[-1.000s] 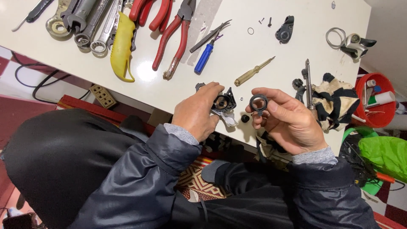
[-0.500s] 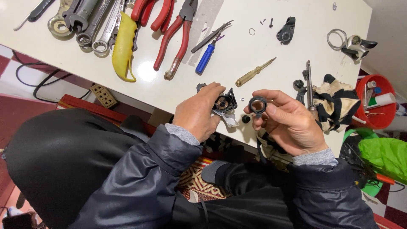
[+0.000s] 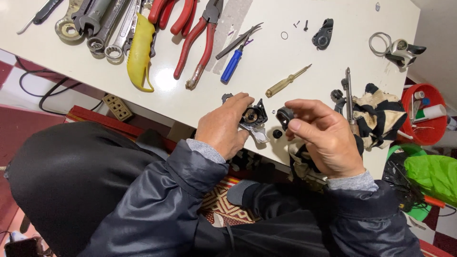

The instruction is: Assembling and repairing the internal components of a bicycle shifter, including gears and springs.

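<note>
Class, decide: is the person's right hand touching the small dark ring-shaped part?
Touching. The head view shows the right hand pinching the ring-shaped part between thumb and fingertips, no gap visible.

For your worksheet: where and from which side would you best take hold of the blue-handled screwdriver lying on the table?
Grip the blue-handled screwdriver by its thick blue handle, coming from above. It lies flat with clear table either side of the handle; the thin shaft runs under the tweezers.

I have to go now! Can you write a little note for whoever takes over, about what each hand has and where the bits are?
Left hand: grips a small black-and-metal mechanism at the white table edge.
Right hand: fingers pinch a dark ring-shaped part beside it.
A small black round piece lies between the hands.
Done: the ring is off the mechanism.
Left: the two are not joined.
Nearby: yellow-handled screwdriver, blue-handled screwdriver, red pliers.
</note>
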